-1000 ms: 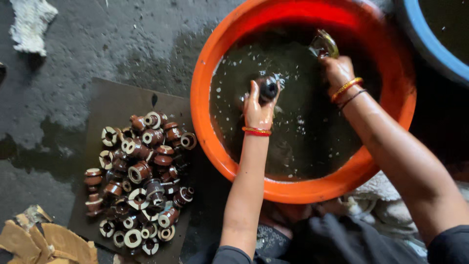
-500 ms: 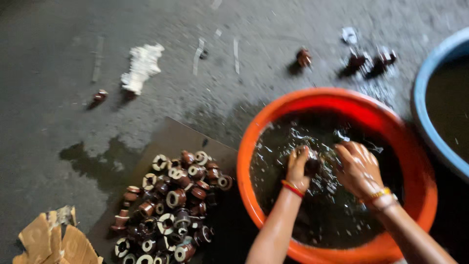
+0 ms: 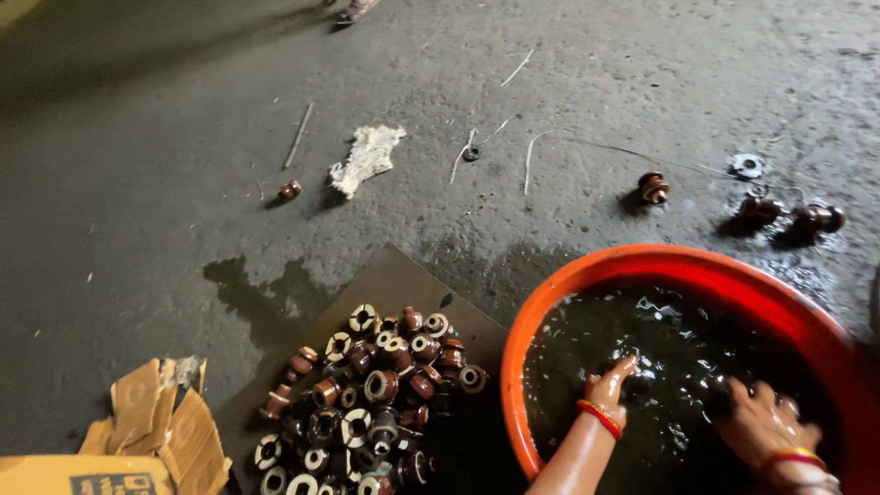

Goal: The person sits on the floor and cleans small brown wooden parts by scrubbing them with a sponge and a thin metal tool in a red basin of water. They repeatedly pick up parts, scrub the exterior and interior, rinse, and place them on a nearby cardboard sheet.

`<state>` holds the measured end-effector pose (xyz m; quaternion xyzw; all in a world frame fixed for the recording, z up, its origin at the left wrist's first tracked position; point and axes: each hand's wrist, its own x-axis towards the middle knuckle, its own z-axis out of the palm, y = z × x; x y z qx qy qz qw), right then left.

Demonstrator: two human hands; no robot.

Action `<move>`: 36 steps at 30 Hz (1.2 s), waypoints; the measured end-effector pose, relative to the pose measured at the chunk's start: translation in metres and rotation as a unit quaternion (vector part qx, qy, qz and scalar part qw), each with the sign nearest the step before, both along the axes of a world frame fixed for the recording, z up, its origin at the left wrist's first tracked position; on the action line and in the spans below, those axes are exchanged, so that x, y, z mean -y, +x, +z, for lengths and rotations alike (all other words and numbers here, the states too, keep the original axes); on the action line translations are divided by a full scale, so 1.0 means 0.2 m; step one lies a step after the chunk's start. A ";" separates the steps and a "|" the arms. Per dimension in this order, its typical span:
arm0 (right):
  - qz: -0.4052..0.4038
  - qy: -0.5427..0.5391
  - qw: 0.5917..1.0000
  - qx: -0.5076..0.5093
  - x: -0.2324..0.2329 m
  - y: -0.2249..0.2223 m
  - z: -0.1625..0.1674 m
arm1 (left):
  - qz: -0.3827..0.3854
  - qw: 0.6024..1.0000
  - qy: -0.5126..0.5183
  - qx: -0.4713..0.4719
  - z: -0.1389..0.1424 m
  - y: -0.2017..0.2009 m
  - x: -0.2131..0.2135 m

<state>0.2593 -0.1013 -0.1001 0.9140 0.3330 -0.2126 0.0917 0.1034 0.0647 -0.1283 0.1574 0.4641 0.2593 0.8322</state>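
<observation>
Both hands sit in the dark water of the orange tub [image 3: 550, 302]. The left hand [image 3: 612, 385] is fingers-down, grip hidden; the right hand [image 3: 765, 423] is spread open. The pile of brown ceramic insulators [image 3: 371, 394] lies left of the left hand, the nearer one, on a board [image 3: 394, 275].

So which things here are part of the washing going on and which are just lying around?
In use:
- orange tub of dark water
- left hand and right hand, both dipped in the water
- pile of brown ceramic spools on the board

Lying about:
- white rag
- torn cardboard
- stray spools
- metal rod
</observation>
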 end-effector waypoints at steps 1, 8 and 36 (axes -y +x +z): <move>0.009 -0.019 0.999 -0.036 0.04 0.00 -0.03 | 0.031 0.998 -0.043 0.039 0.03 0.01 0.00; 0.118 0.025 0.991 -0.057 0.11 -0.12 -0.24 | 0.092 0.996 0.009 0.020 0.05 0.03 -0.03; -0.127 0.443 0.846 -0.270 0.02 -0.18 0.52 | -0.049 0.992 -0.028 0.111 0.07 -0.13 -0.06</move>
